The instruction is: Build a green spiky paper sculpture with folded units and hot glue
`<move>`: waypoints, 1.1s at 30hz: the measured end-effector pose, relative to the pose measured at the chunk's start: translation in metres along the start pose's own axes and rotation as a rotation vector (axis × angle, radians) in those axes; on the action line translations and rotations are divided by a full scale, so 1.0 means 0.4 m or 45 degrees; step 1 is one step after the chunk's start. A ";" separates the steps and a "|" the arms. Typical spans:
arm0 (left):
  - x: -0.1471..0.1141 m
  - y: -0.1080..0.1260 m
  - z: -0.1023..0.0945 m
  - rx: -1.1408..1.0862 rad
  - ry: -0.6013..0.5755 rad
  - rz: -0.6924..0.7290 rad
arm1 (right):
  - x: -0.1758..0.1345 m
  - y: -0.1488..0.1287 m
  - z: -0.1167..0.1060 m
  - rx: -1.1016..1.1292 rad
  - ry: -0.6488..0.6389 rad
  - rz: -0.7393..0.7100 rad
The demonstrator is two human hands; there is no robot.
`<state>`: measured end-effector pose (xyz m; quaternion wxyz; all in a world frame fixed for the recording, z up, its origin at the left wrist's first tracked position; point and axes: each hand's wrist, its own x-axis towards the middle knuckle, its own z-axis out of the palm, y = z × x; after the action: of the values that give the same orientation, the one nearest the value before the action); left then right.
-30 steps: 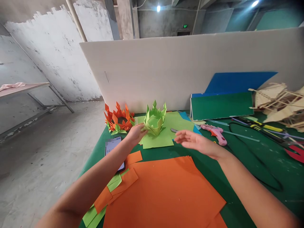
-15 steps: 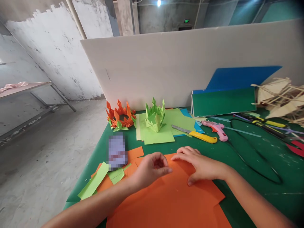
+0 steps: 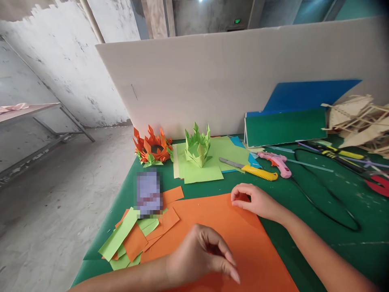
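Note:
A large orange paper sheet (image 3: 206,215) lies on the green tabletop in front of me. My right hand (image 3: 258,201) is at its far right corner, thumb and fingers pinched on the paper there. Over the nearer part of the sheet is my left hand (image 3: 209,255), its thumb and forefinger brought together and pointing down; what is between the tips, if anything, cannot be made out. Beyond the sheet stand a green folded-paper crown (image 3: 198,150) and an orange one (image 3: 152,146) with green leaf-like pieces round its base.
Orange and green paper scraps (image 3: 120,235) lie left of the sheet, beside a blurred purple item (image 3: 148,192). Behind are green paper sheets (image 3: 209,174), a yellow utility knife (image 3: 259,173) and a pink glue gun (image 3: 278,163) with a black cord. A white board (image 3: 182,85) closes off the back.
My left hand has come nearer to me and rightward from the sheet's far edge. My right hand has closed at the far right corner. The offset orange corner on the right no longer shows.

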<state>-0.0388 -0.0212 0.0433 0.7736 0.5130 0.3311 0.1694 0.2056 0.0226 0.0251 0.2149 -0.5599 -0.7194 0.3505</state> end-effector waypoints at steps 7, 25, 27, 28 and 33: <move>-0.041 -0.040 0.037 0.200 -0.348 0.116 | -0.011 -0.015 0.009 -0.100 -0.133 -0.137; -0.024 -0.140 0.009 1.893 -0.469 0.732 | -0.017 -0.023 0.071 -0.436 -0.067 -0.095; -0.022 -0.148 0.007 1.978 -0.394 0.791 | -0.018 -0.022 0.067 -0.378 -0.061 -0.039; -0.020 -0.152 0.005 2.003 -0.354 0.815 | -0.018 -0.020 0.063 -0.332 -0.065 -0.001; -0.016 -0.141 -0.006 1.941 -0.310 0.749 | -0.021 0.003 0.028 -0.139 -0.136 0.125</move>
<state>-0.0494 -0.0469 -0.0060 0.1679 0.9776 0.1214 0.0371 0.2008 0.0119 0.0174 0.1278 -0.5858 -0.7196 0.3503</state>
